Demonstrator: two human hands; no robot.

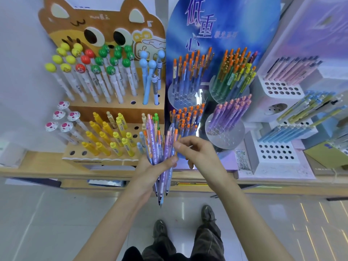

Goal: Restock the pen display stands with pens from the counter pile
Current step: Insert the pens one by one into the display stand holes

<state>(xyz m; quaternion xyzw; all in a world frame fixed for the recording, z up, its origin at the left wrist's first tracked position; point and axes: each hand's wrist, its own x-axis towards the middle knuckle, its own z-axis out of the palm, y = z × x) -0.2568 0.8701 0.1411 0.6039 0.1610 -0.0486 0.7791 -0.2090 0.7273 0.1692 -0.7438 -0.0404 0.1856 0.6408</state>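
My left hand (150,172) grips a bundle of pens (160,147), purple, blue and orange-capped, with tips pointing down past the counter edge. My right hand (195,151) reaches into the top of that bundle, thumb and fingers pinching one pen near its cap. Behind the hands stands the blue display stand (222,34) with round clear pen holders: blue pens with orange caps (190,72), green and yellow pens (235,72), purple pens (231,113), and a lower cluster (186,119). The purple holder (226,136) shows several free holes at its front.
A brown cat-shaped cardboard stand (105,34) at left holds ball-topped pens, yellow pens and blue pens. White tiered stands (276,153) at right hold pastel pens and have several free holes. The wooden counter edge (56,172) runs across; my shoes (160,228) stand on the tiled floor below.
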